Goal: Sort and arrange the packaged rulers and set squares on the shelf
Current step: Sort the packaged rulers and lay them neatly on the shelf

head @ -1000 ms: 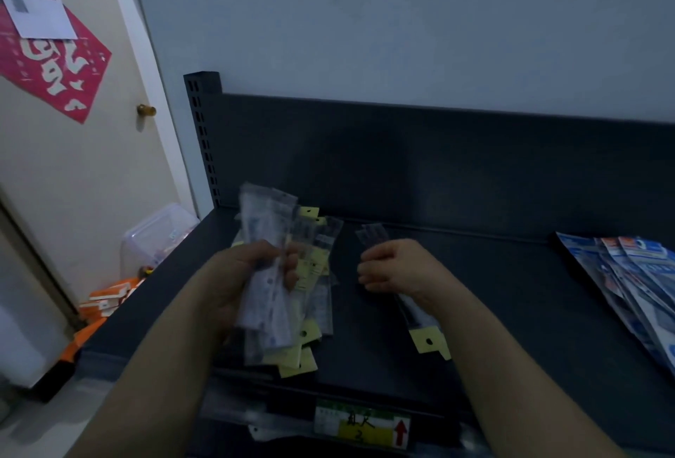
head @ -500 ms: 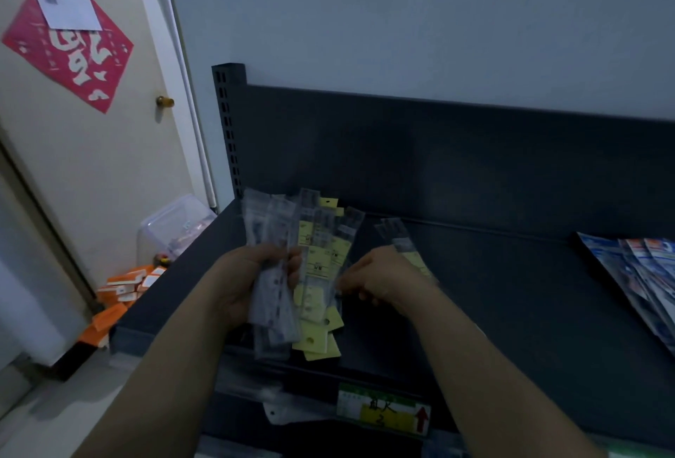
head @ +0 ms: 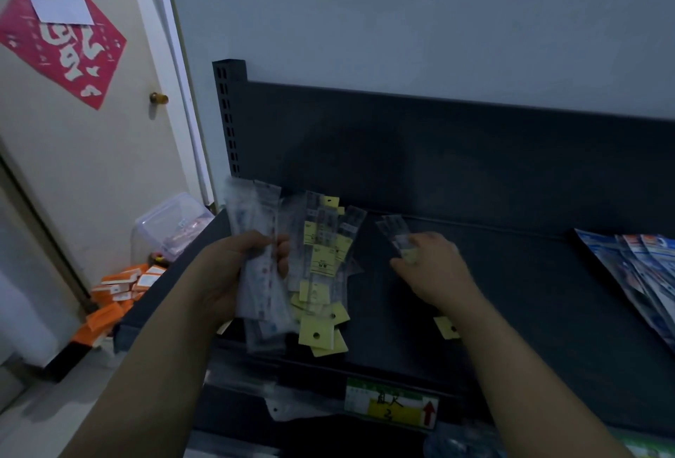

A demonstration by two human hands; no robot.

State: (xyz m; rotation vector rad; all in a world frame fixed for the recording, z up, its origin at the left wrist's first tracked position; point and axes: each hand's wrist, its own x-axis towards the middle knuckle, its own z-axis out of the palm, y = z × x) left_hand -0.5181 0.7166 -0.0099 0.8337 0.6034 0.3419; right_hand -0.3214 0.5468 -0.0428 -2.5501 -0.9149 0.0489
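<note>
1. sorting is going on at the left part of the shelf [head: 511, 293]: the left hand [head: 226, 275] has its fingers and thumb curled around a bundle [head: 255, 289] of clear packed rulers, upright above the front edge.
2. the right hand [head: 433, 271] is palm down on a single ruler [head: 392, 229] that lies flat on the shelf, well apart from the blue packs [head: 635, 275] at the right. its fingers are bent over the pack, but i cannot tell if they pinch it or only press it.
3. i judge the step is to lay this ruler straight, as the start of a row (its yellow tag [head: 447, 328] points to the front edge).
4. to do it well, set it square to the front edge, beside the loose pile [head: 321, 275] and not across it, with all tags on the same end.
5. hold the bundle firmly; the smooth film packs may fan out and slip over the edge.
</note>
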